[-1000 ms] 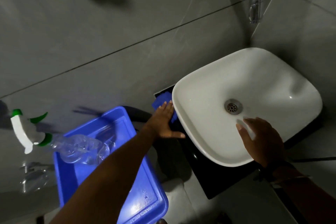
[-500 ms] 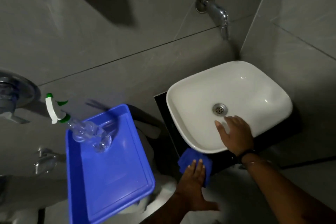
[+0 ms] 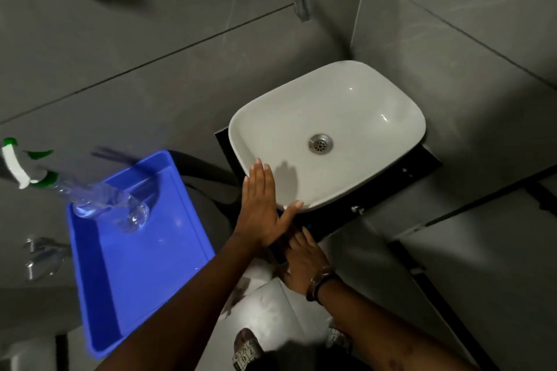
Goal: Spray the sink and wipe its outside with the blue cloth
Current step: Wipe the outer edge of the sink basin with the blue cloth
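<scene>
The left hand (image 3: 261, 205) has moved up from the cloth to the sink (image 3: 361, 117), and now lies flat and released on its smooth white rim, thumb hooked under the edge. Below it, the right hand (image 3: 301, 262), earlier inside the basin, is now under the rim; I cannot tell whether its grip grasps the blue cloth (image 3: 281, 215), mostly hidden between both hands. Left, the blue tray (image 3: 141, 265) carries a clear spray bottle (image 3: 99, 202).
</scene>
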